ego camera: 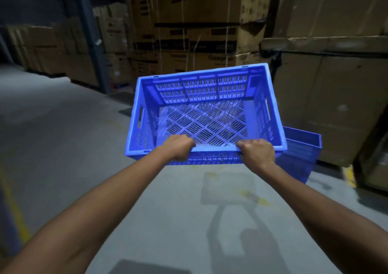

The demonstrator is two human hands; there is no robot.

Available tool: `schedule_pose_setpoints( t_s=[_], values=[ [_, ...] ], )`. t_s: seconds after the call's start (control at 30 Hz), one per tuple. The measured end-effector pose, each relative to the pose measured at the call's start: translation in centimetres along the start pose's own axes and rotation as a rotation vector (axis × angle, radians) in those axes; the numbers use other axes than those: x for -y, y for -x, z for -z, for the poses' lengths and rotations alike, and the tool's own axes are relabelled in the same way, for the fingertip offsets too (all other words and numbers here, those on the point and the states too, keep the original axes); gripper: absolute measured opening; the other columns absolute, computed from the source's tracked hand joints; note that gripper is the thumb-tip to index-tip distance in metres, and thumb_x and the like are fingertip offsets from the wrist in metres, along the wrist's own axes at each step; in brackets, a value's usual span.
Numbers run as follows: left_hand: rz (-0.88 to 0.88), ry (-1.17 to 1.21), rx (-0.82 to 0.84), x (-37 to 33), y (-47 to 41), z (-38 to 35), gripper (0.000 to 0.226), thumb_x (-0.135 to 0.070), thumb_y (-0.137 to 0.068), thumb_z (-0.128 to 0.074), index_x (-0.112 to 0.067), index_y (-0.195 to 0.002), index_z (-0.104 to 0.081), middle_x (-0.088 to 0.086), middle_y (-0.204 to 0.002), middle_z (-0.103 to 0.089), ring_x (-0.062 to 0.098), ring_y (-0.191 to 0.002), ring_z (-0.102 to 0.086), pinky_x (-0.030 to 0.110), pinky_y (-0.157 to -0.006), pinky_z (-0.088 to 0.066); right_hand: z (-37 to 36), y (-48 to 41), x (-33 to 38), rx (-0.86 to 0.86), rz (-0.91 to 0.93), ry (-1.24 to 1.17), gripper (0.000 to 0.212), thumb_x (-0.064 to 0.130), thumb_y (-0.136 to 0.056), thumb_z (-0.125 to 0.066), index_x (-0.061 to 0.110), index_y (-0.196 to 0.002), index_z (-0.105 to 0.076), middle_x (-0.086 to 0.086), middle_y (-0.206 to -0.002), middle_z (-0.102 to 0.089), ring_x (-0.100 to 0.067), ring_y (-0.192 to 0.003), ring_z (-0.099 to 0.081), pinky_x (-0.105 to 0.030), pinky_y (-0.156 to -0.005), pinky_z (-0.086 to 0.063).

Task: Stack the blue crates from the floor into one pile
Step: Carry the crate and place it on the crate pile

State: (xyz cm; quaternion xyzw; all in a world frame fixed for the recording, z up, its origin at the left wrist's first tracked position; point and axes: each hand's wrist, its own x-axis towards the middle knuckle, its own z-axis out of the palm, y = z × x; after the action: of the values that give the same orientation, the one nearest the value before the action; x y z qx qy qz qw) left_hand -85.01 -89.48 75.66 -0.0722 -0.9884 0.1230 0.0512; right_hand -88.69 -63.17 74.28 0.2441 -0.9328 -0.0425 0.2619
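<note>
Crate (206,114): your left hand (178,147) and right hand (257,154) both clench its near rim. Risk: far end sags, missing the pile (302,147) behind.

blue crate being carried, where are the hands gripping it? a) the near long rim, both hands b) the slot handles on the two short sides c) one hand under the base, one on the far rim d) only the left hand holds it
a: the left hand and the right hand are both curled over the near long rim of the blue crate, and its side slot handles are unused.
</note>
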Motion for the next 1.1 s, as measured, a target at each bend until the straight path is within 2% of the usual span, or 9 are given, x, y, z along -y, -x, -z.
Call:
schedule_pose_setpoints(
  t_s=[0.1, 0.23, 0.33, 0.4, 0.53, 0.6, 0.8, 0.97, 1.1],
  values=[
    [-0.034, 0.049, -0.057, 0.6, -3.5, -1.0, 0.031, -0.025, -0.081, -0.063, -0.023, -0.112, -0.064, 0.010, -0.106, -0.069, 0.032, -0.104, -0.064, 0.039, -0.079, -0.051, -1.3, -1.2, -2.4, -0.013, -0.043, 0.038, 0.026, 0.029, -0.059, -0.087, 0.019, -0.065, -0.064, -0.003, -0.058, -0.066, -0.027, -0.050, -0.063, -0.030, -0.051, -0.048],
    [-0.114, 0.090, -0.125, 0.4, -9.6, -2.7, 0.024, -0.026, -0.084, -0.060, -0.022, -0.107, -0.064, 0.009, -0.101, -0.069, 0.033, -0.101, -0.064, 0.039, -0.077, -0.050, -3.4, -3.6, -5.3, 0.041, -0.114, 0.099, 0.017, 0.036, -0.078, -0.071, 0.021, -0.083, -0.066, -0.002, -0.077, -0.072, -0.028, -0.070, -0.069, -0.033, -0.063, -0.049],
    [-0.174, 0.139, -0.151, 0.4, -14.6, -4.2, 0.022, -0.025, -0.083, -0.060, -0.021, -0.104, -0.062, 0.009, -0.098, -0.068, 0.034, -0.099, -0.063, 0.039, -0.075, -0.049, -5.4, -5.7, -7.4, 0.062, -0.119, 0.149, 0.026, 0.045, -0.088, -0.057, 0.022, -0.099, -0.064, -0.001, -0.095, -0.073, -0.028, -0.089, -0.069, -0.033, -0.071, -0.049],
    [-0.208, 0.192, -0.153, 0.8, -18.0, -5.0, 0.026, -0.026, -0.082, -0.061, -0.021, -0.108, -0.062, 0.010, -0.102, -0.067, 0.034, -0.103, -0.061, 0.038, -0.076, -0.047, -6.3, -8.0, -8.6, 0.119, -0.135, 0.176, 0.030, 0.049, -0.088, -0.057, 0.023, -0.102, -0.063, -0.003, -0.100, -0.071, -0.030, -0.095, -0.067, -0.032, -0.069, -0.045],
    [-0.307, 0.295, -0.087, 1.8, -23.8, -6.2, 0.011, -0.022, -0.079, -0.062, -0.018, -0.089, -0.059, 0.010, -0.095, -0.066, 0.033, -0.099, -0.060, 0.035, -0.069, -0.043, -8.4, -12.3, -10.5, 0.293, -0.204, 0.128, 0.035, 0.055, -0.079, -0.068, 0.023, -0.092, -0.061, -0.005, -0.098, -0.068, -0.031, -0.094, -0.065, -0.032, -0.067, -0.038],
    [-0.347, 0.323, 0.001, 1.8, -26.2, -7.2, 0.013, -0.021, -0.078, -0.063, -0.016, -0.090, -0.060, 0.011, -0.098, -0.065, 0.032, -0.100, -0.058, 0.037, -0.071, -0.045, -10.4, -13.0, -11.2, 0.379, -0.241, 0.078, 0.037, 0.055, -0.075, -0.072, 0.022, -0.087, -0.059, -0.004, -0.096, -0.068, -0.031, -0.093, -0.065, -0.033, -0.067, -0.040],
    [-0.468, 0.363, 0.195, -0.2, -32.1, -10.2, 0.017, -0.022, -0.069, -0.070, -0.020, -0.084, -0.062, 0.008, -0.095, -0.065, 0.028, -0.092, -0.062, 0.041, -0.075, -0.053, -15.6, -12.7, -13.2, 0.587, -0.401, -0.052, 0.049, 0.058, -0.065, -0.079, 0.018, -0.089, -0.064, -0.003, -0.094, -0.069, -0.028, -0.094, -0.066, -0.037, -0.077, -0.052],
    [-0.520, 0.360, 0.251, -2.4, -36.3, -11.9, 0.021, -0.022, -0.070, -0.073, -0.015, -0.088, -0.065, 0.008, -0.094, -0.068, 0.026, -0.091, -0.064, 0.039, -0.074, -0.054, -18.0, -12.9, -15.7, 0.624, -0.438, -0.073, 0.051, 0.057, -0.065, -0.079, 0.016, -0.089, -0.064, -0.003, -0.091, -0.069, -0.028, -0.094, -0.064, -0.038, -0.081, -0.045],
    [-0.542, 0.308, 0.192, -5.0, -40.6, -12.4, 0.024, -0.022, -0.073, -0.068, -0.017, -0.097, -0.064, 0.010, -0.103, -0.065, 0.030, -0.101, -0.060, 0.041, -0.079, -0.052, -20.6, -13.6, -19.7, 0.580, -0.428, -0.067, 0.042, 0.054, -0.070, -0.077, 0.020, -0.092, -0.066, -0.001, -0.090, -0.069, -0.026, -0.091, -0.065, -0.036, -0.071, -0.050]
  ],
)
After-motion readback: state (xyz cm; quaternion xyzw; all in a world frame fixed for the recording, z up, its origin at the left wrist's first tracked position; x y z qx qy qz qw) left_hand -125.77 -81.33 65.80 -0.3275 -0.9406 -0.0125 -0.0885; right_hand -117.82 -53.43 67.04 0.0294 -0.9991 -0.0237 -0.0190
